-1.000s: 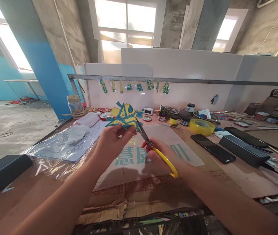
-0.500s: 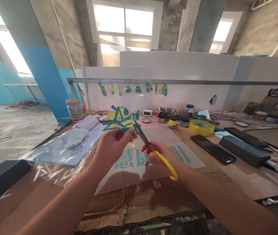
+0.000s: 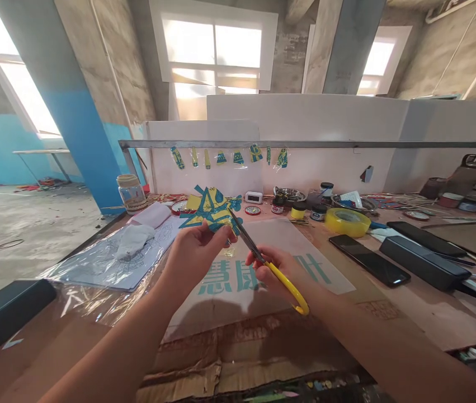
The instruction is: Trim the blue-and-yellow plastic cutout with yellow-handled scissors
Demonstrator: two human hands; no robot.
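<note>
Above the counter's (image 3: 389, 313) middle, my left hand (image 3: 193, 254) pinches a blue-and-yellow cutout (image 3: 209, 208) between thumb and fingers. My right hand (image 3: 282, 274) grips yellow scissors (image 3: 269, 263), fingers curled through the handles, blades nearly closed at the cutout's right edge. Under both hands lies a lettered sheet (image 3: 263, 268). Toward the far edge stand small paint jars (image 3: 298, 209) and a tape roll (image 3: 347, 221); two phones (image 3: 370, 260) lie near the right edge, plastic-wrapped drawings (image 3: 107, 257) at the left.
</note>
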